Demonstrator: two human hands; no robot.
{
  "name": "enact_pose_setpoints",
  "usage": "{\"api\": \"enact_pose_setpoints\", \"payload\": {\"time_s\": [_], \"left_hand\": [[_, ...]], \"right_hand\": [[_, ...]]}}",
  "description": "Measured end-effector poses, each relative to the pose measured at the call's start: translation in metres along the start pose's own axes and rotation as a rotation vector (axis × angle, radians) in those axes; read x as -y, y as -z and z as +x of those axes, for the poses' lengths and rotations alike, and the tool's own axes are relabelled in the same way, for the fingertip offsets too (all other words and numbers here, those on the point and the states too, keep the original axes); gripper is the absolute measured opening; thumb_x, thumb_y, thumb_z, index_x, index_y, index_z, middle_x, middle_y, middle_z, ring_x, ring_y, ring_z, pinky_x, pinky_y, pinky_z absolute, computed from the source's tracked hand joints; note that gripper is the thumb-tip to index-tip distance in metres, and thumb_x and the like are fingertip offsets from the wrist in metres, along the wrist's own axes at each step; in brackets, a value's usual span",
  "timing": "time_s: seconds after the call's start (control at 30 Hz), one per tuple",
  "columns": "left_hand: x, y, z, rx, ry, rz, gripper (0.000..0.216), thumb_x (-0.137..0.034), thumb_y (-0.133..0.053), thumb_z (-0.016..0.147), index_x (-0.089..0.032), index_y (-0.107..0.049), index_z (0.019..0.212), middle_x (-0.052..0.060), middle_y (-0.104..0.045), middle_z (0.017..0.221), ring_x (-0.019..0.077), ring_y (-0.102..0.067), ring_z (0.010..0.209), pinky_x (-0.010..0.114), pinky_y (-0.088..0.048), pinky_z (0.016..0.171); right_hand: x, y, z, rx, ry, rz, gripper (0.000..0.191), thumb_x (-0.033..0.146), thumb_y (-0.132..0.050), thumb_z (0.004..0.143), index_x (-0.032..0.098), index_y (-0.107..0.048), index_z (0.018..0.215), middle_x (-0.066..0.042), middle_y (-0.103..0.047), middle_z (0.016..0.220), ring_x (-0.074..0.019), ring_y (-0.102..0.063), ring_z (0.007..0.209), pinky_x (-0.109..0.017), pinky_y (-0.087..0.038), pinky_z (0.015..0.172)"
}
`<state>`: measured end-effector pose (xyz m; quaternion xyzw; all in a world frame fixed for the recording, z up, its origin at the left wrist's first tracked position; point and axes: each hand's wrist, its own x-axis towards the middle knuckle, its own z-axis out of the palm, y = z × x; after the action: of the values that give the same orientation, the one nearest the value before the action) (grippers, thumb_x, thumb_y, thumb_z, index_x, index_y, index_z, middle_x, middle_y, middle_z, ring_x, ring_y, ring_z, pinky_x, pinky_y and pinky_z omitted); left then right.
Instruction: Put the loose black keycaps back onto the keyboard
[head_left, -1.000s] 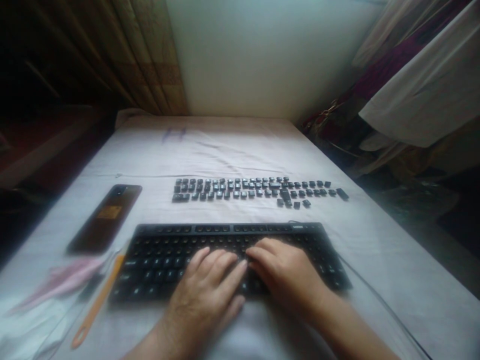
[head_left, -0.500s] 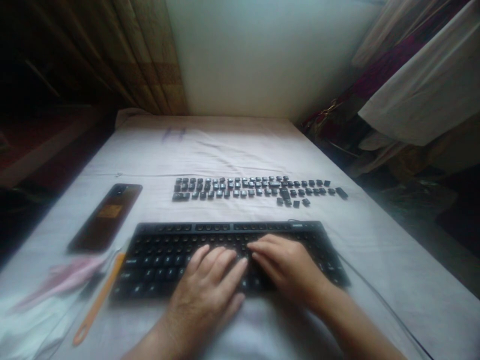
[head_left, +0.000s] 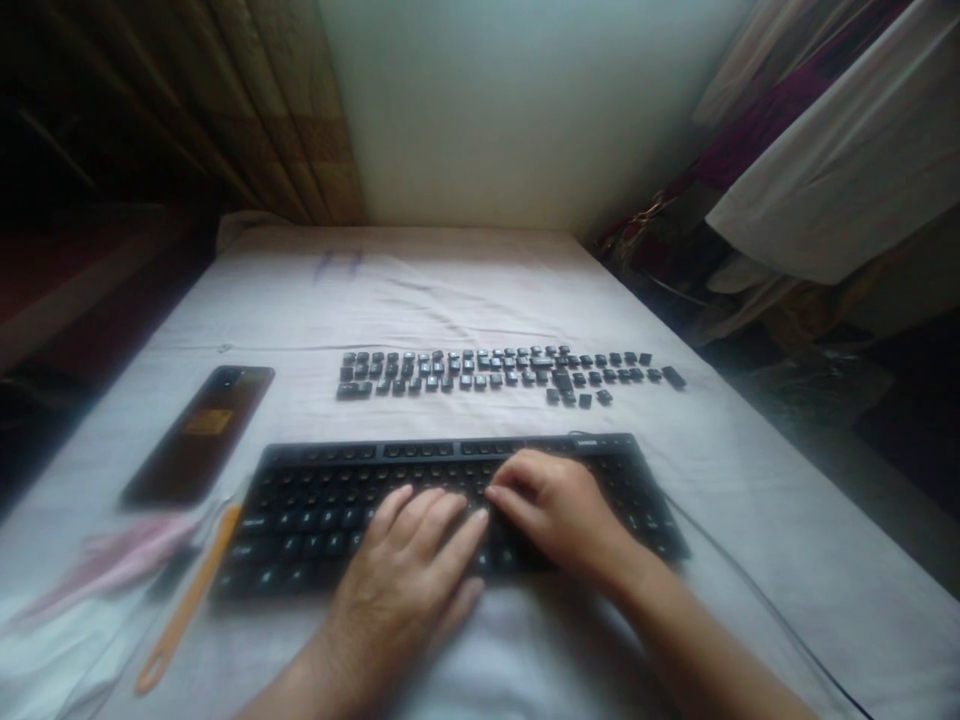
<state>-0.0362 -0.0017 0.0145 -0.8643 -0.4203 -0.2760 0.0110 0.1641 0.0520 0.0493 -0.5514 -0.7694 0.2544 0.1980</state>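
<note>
A black keyboard (head_left: 315, 520) lies on the white cloth in front of me. My left hand (head_left: 409, 570) rests flat over its lower middle, fingers spread across the keys. Just to the right, my right hand (head_left: 559, 505) has thumb and index finger pinched together at the middle keys. Anything between those fingertips is too small to see. Both hands cover the keys beneath them. Beyond the keyboard, several loose black keycaps (head_left: 465, 368) are laid out in rough rows, with a few larger ones among them.
On the left lies a dark phone (head_left: 202, 435), back up. Nearer are a tool with an orange handle (head_left: 187, 605), a pink cloth (head_left: 112, 565) and a pale cloth (head_left: 52, 650). The keyboard cable (head_left: 757, 590) trails right. Fabric (head_left: 840, 190) hangs at the right edge.
The fingers of my right hand have curled in, from more stretched out to a tighter pinch. My left hand stays in place on the keyboard. The view has shifted slightly.
</note>
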Motion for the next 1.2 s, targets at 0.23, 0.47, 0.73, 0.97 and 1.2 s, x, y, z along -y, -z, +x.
{"api": "enact_pose_setpoints", "payload": {"time_s": [0.23, 0.47, 0.73, 0.97, 1.2], "left_hand": [[0.001, -0.001, 0.0, 0.009, 0.0, -0.022, 0.034, -0.04, -0.051, 0.097, -0.022, -0.065, 0.122, 0.006, -0.066, 0.12, 0.0218, -0.056, 0.116, 0.04, -0.024, 0.115], [0.002, -0.002, 0.0, -0.002, 0.0, -0.021, 0.035, -0.041, -0.048, 0.099, -0.022, -0.065, 0.123, 0.006, -0.065, 0.121, 0.0224, -0.055, 0.117, 0.039, -0.022, 0.116], [0.006, 0.008, 0.004, -0.016, -0.086, 0.01, 0.032, -0.03, -0.048, 0.098, -0.012, -0.061, 0.122, 0.009, -0.068, 0.119, 0.0217, -0.058, 0.114, 0.038, -0.025, 0.114], [0.007, 0.005, 0.001, -0.062, -0.102, 0.007, 0.022, -0.027, -0.053, 0.096, -0.015, -0.064, 0.11, 0.008, -0.07, 0.113, 0.0226, -0.061, 0.112, 0.041, -0.032, 0.112], [0.007, 0.006, 0.001, -0.048, -0.108, 0.024, 0.024, -0.026, -0.054, 0.095, -0.014, -0.063, 0.114, 0.009, -0.069, 0.118, 0.023, -0.06, 0.115, 0.04, -0.033, 0.112]], "right_hand": [[0.002, -0.003, -0.001, 0.002, 0.0, -0.059, 0.012, 0.02, -0.065, 0.087, 0.02, -0.068, 0.076, -0.002, -0.072, 0.081, -0.0155, -0.065, 0.072, -0.026, -0.046, 0.069], [0.0, -0.007, -0.004, -0.024, 0.019, -0.081, 0.013, 0.021, -0.064, 0.087, 0.019, -0.067, 0.075, -0.003, -0.071, 0.08, -0.0163, -0.064, 0.072, -0.026, -0.044, 0.068], [-0.013, 0.007, -0.004, -0.108, 0.015, 0.322, 0.013, 0.021, -0.058, 0.089, 0.019, -0.066, 0.079, -0.001, -0.071, 0.076, -0.0148, -0.065, 0.071, -0.024, -0.05, 0.07], [-0.021, 0.006, -0.006, -0.019, 0.188, 0.325, 0.013, 0.018, -0.059, 0.088, 0.018, -0.072, 0.09, -0.005, -0.072, 0.087, -0.0149, -0.067, 0.078, -0.026, -0.053, 0.074], [-0.011, 0.002, -0.01, 0.013, 0.27, -0.027, 0.017, 0.021, -0.069, 0.084, 0.018, -0.075, 0.1, -0.007, -0.072, 0.093, -0.0173, -0.068, 0.08, -0.027, -0.054, 0.073]]}}
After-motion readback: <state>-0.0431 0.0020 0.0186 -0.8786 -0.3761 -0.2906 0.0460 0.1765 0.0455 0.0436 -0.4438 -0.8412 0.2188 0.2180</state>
